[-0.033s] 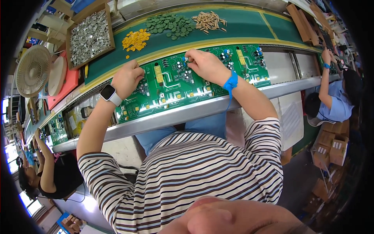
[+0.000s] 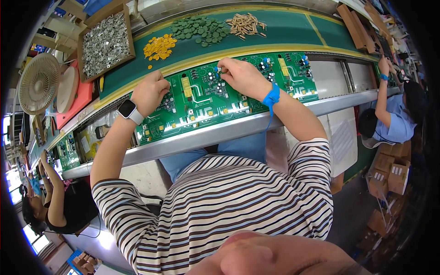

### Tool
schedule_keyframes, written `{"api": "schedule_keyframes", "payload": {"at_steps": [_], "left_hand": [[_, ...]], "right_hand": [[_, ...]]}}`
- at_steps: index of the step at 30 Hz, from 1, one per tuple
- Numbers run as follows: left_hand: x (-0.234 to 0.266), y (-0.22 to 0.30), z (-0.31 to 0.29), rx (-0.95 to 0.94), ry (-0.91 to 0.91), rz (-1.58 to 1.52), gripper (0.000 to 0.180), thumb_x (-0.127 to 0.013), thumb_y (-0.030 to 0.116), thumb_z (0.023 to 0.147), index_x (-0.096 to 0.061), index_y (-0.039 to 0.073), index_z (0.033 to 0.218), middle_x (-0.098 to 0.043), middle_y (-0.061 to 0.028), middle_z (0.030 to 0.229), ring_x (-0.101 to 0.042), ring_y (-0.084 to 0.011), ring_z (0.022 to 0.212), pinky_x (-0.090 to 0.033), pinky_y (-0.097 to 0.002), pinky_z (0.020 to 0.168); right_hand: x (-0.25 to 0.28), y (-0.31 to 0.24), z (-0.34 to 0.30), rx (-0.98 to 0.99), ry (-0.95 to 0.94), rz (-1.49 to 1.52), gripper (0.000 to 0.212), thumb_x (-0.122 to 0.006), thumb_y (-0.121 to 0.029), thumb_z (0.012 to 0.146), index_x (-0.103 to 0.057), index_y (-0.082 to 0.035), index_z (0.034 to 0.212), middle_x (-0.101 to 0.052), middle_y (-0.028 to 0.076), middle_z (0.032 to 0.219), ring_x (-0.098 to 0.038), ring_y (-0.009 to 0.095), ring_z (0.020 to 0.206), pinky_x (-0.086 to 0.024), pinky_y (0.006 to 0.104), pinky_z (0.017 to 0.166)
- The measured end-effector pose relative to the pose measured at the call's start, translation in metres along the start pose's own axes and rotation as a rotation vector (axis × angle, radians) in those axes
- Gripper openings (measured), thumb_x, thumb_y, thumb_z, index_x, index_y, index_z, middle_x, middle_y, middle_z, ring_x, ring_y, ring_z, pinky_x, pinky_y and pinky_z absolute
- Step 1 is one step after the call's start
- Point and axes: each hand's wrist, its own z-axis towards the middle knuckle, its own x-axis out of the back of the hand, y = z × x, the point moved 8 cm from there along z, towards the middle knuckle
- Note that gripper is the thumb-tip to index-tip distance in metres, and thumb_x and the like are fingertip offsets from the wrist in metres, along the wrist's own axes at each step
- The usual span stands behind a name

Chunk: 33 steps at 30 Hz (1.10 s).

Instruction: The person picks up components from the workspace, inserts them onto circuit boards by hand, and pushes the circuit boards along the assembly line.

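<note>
A long green circuit board panel (image 2: pixel 201 110) lies across the metal rail in front of me, dotted with small capacitors, yellow parts and other components. At its left part, my left hand (image 2: pixel 150 94) hovers close over the far edge, fingers bent and pinched together; whatever they may hold is hidden. My right hand (image 2: pixel 243 78) is at the board's far middle, thumb and fingertips closed down among small white and blue parts. No object in that pinch can be made out. A watch (image 2: pixel 127 109) is on my left wrist, a blue strap with a cord (image 2: pixel 272 95) on my right.
Behind the board, yellow disc parts (image 2: pixel 159 47), green disc parts (image 2: pixel 199 30) and tan cylindrical parts (image 2: pixel 246 25) lie heaped on a green surface. Metal pieces (image 2: pixel 104 43) fill a cardboard box at far left, near a fan (image 2: pixel 39 83). Co-workers sit on both sides.
</note>
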Motion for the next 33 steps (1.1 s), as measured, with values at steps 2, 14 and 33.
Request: {"api": "schedule_keyframes", "payload": {"at_steps": [2,14,33], "left_hand": [[-0.002,0.0,0.001,-0.003,0.003,0.01,0.009,-0.062,0.001,0.071,-0.059,0.003,0.08,-0.052,-0.0114,0.081,-0.054,-0.0292,0.078,-0.045,-0.0364,0.066],[-0.007,0.012,0.003,-0.046,0.033,0.136,0.005,-0.059,0.003,0.073,-0.057,0.003,0.078,-0.053,-0.0109,0.08,-0.055,-0.0293,0.076,-0.046,-0.0367,0.065],[-0.014,0.018,0.004,-0.058,0.0,0.194,0.004,-0.057,0.007,0.073,-0.058,0.002,0.073,-0.053,-0.0112,0.078,-0.055,-0.0297,0.075,-0.046,-0.0374,0.064]], "right_hand": [[0.001,-0.001,0.0,0.007,0.004,0.007,0.022,-0.059,-0.008,0.075,-0.049,-0.006,0.095,-0.058,0.01,0.077,-0.058,0.03,0.074,-0.047,0.0392,0.062],[0.007,-0.006,-0.003,-0.018,0.021,0.025,0.021,-0.061,-0.006,0.076,-0.051,-0.002,0.095,-0.06,0.011,0.081,-0.061,0.025,0.074,-0.049,0.0337,0.063],[-0.143,-0.23,-0.061,0.882,-0.164,-0.082,0.028,-0.059,-0.028,0.068,-0.056,-0.004,0.083,-0.056,0.009,0.085,-0.054,0.023,0.086,-0.039,0.034,0.081]]}}
